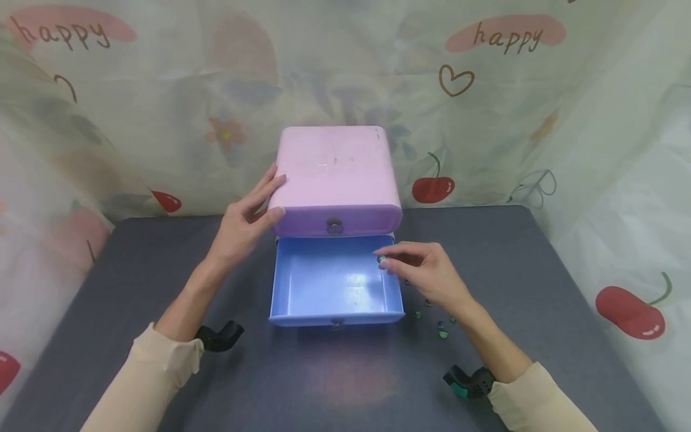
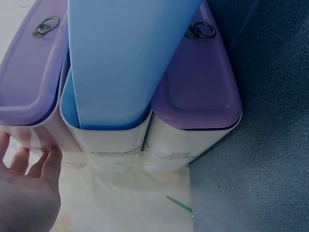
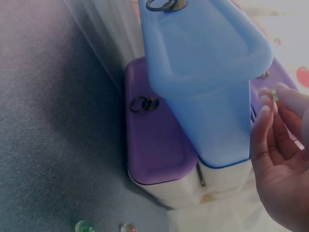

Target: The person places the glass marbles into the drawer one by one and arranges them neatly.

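A small chest with a pink top (image 1: 335, 165) has its blue middle drawer (image 1: 324, 276) pulled out, and the drawer's bare floor shows. Purple fronts with ring pulls are closed above it and, as the right wrist view shows, below it at the purple lower drawer (image 3: 154, 140). My left hand (image 1: 243, 222) rests on the chest's upper left side, fingers spread along the edge. Above the right side of the blue drawer, my right hand (image 1: 429, 273) pinches a small greenish glass marble (image 3: 274, 94) between thumb and fingertips.
Several small marbles (image 1: 442, 334) lie scattered on the dark grey table (image 1: 345, 384), right of the drawer and partly under my right forearm. A patterned cloth (image 1: 345, 72) hangs behind the chest. Black wrist straps (image 1: 218, 337) are on both wrists.
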Demonstrator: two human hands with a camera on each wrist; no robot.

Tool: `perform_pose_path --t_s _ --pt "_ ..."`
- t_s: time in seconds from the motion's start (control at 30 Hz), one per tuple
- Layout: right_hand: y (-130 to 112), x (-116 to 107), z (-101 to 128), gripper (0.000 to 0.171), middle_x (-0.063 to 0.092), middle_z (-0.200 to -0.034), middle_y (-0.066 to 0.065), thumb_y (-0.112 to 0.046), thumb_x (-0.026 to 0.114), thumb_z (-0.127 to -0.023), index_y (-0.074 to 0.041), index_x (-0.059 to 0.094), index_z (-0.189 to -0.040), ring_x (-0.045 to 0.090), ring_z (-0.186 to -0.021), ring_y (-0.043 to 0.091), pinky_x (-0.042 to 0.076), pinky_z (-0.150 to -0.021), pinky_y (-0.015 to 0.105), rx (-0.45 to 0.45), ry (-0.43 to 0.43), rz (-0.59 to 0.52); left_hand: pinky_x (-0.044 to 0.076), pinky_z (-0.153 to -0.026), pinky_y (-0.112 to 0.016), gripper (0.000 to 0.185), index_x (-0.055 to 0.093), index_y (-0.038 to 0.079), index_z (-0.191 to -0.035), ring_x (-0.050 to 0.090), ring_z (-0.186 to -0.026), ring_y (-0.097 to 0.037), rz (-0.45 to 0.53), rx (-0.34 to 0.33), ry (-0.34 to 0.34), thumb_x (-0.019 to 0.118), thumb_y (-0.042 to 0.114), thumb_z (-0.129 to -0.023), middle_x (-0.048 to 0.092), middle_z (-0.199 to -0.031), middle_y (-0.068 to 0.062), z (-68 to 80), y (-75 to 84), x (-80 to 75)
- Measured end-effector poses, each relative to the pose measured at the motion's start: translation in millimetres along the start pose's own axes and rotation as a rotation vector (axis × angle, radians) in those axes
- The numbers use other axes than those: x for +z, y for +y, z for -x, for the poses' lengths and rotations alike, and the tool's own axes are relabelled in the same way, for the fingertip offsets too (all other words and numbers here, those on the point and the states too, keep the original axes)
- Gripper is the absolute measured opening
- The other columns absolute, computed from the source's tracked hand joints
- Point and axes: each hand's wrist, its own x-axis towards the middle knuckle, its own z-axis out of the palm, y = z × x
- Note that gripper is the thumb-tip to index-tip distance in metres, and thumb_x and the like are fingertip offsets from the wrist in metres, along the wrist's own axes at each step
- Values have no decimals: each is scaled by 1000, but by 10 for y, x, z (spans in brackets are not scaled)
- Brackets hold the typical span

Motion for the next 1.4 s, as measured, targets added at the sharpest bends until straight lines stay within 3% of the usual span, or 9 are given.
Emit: perform_pose_path --t_s 0.1,0.33,0.67,0.97,1.1,1.4 --pt "-15 28 -37 19 71 -92 10 -9 72 -92 -11 76 -111 61 -74 29 54 -64 31 1 -2 -27 33 -114 -39 51 51 17 -147 25 -148 -12 2 0 1 61 5 -98 29 -161 7 -3 4 0" --pt "-69 124 -138 19 72 -90 16 -8 73 -91 -4 76 -110 66 -74 28 57 -66 35 0 -38 -53 32 -114 -41 51 50 16 -147 25 -148 -12 3 -1 -2 61 5 -98 29 -161 7 2 2 -2" --pt "-137 258 -253 22 74 -89 19 -11 74 -90 -1 75 -109 68 -73 24 58 -69 32 83 -78 -77 33 -114 -40 51 50 15 -147 25 -148 -12 15 3 -3 61 5 -98 29 -161 6 -4 -16 13" --pt "-202 372 -360 25 75 -84 12 -20 78 -87 -5 78 -107 71 -72 22 58 -71 31 157 -78 -38 34 -113 -32 51 50 18 -147 25 -148 -12 8 -3 -3 61 6 -99 28 -161 8 15 -4 1" --pt "-202 420 -397 24 75 -87 14 -19 79 -87 -6 78 -107 72 -73 22 59 -72 31 167 -71 -47 34 -113 -31 51 50 17 -147 25 -148 -12 10 1 -3 61 5 -98 29 -161 7 10 -3 3" --pt "-200 533 -482 25 76 -87 7 -16 77 -88 -2 76 -109 74 -75 20 60 -73 32 191 -62 -50 35 -111 -25 51 50 14 -147 25 -148 -13 26 11 2 61 4 -98 29 -161 4 8 -5 8"
